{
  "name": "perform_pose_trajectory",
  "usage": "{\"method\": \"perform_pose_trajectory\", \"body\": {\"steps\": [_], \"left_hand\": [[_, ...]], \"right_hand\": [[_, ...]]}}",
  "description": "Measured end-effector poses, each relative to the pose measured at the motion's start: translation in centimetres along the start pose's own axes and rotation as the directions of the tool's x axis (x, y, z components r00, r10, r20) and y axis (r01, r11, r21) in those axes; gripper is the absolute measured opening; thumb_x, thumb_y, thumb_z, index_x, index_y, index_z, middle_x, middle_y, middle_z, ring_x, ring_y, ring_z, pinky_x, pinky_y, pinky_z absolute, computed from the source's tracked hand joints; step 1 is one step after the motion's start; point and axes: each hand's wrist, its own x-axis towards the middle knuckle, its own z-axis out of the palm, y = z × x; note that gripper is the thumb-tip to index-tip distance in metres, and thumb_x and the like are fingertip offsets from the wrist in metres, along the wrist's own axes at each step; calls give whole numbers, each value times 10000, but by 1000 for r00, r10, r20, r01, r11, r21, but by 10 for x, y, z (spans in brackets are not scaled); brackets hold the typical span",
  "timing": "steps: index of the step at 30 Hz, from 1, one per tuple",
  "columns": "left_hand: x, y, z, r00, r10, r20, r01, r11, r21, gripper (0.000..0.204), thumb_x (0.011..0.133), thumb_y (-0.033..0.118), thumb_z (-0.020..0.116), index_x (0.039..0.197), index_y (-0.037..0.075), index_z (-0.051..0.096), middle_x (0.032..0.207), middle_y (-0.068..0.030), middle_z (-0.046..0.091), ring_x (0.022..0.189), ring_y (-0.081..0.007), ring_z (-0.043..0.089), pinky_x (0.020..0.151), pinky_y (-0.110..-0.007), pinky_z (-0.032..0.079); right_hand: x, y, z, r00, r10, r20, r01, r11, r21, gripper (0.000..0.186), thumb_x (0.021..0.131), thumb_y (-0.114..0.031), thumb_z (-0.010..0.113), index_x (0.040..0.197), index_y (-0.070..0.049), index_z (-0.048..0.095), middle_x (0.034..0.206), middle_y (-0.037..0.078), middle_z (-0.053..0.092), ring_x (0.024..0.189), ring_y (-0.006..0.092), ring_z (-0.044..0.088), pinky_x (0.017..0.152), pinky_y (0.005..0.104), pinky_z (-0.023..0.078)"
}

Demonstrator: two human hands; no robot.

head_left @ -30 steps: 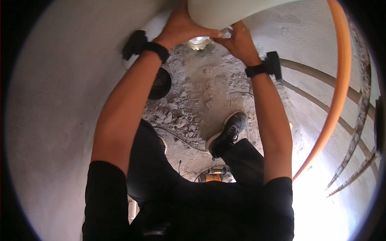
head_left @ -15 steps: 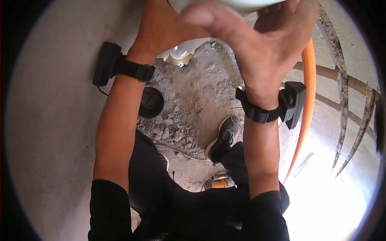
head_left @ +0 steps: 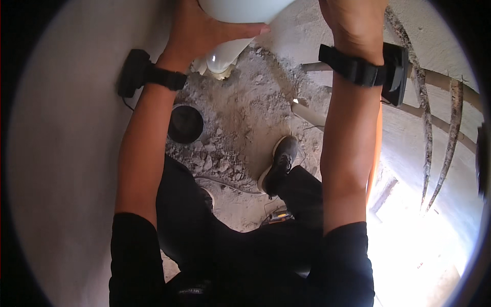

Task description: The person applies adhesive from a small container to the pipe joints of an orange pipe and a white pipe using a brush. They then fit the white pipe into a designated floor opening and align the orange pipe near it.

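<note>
A smooth, white, rounded piece that looks like a wide pipe (head_left: 245, 9) shows at the top edge, mostly cut off by the frame. Around its left side is my left hand (head_left: 202, 30), the thumb stretched along its lower edge and the other fingers hidden. My right hand (head_left: 358, 23) is raised to the right, apart from the visible part of the pipe; its fingers run out of view at the top. Below my left thumb, a second white pipe (head_left: 222, 57) with a shiny rounded end and a ragged pale edge sits near the rubble.
A black round container (head_left: 185, 124) stands among broken rubble (head_left: 209, 158). A pale tube (head_left: 308, 113) lies right of it. Rusty bars (head_left: 427, 128) and an orange pipe (head_left: 377, 148) run along the right wall. An orange-and-black tool (head_left: 279, 216) lies by my shoe (head_left: 281, 158).
My right hand has moved right and away from the white pipe, uncovering the pale tube on the floor. My left hand stays on the pipe, which shows lower in view.
</note>
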Motion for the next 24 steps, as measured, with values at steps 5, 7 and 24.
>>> {"method": "perform_pose_trajectory", "body": {"steps": [5, 7, 24], "left_hand": [[-6, 8, 9, 995, 7, -97, -9, 1000, -20, 1032, 568, 234, 970, 1390, 31, 380, 1299, -121, 551, 1191, -245, 548, 1036, -414, 448], [-9, 9, 6, 996, -8, -91, 4, 999, -45, 1036, 573, 227, 967, 1397, 30, 371, 1303, -120, 546, 1193, -248, 544, 1039, -414, 444], [-18, 17, 28, 959, -48, -281, 38, 998, -40, 888, 591, 115, 918, 1317, 42, 413, 1223, -111, 574, 1112, -246, 581, 960, -405, 490]], "right_hand": [[1, 1, 5, 1000, -9, 13, 9, 1000, 6, 925, 662, -235, 918, 1390, 39, 417, 1261, 235, 583, 1100, 320, 638, 950, 474, 541], [-1, 4, 9, 1000, -12, 18, 12, 1000, 15, 920, 660, -237, 918, 1384, 39, 423, 1255, 233, 586, 1096, 318, 639, 947, 471, 541], [1, 10, 14, 998, -55, 31, 54, 998, 38, 877, 648, -258, 921, 1337, 43, 471, 1205, 213, 612, 1064, 300, 645, 917, 443, 542]]}}
